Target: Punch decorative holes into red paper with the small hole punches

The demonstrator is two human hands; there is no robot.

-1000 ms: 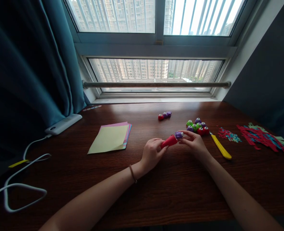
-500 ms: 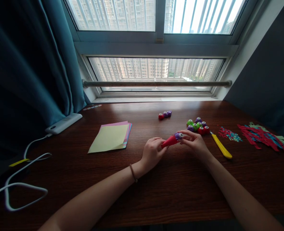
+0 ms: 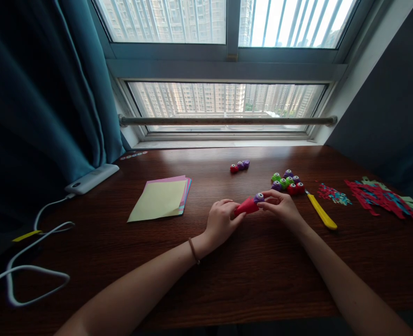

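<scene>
while the left hand (image 3: 223,218) lies angled in over the near edge of the wood-grained table (image 3: 262,280), gripping a tapered red tube (image 3: 247,206), the right hand (image 3: 284,211) slants opposite, fingertips pinching a rounded purple eye-topped cap (image 3: 258,198) at the tube's wider end, between near and far edges.

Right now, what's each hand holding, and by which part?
Left hand: red piece, by its left end. Right hand: purple piece, seemingly by its right side.
</scene>
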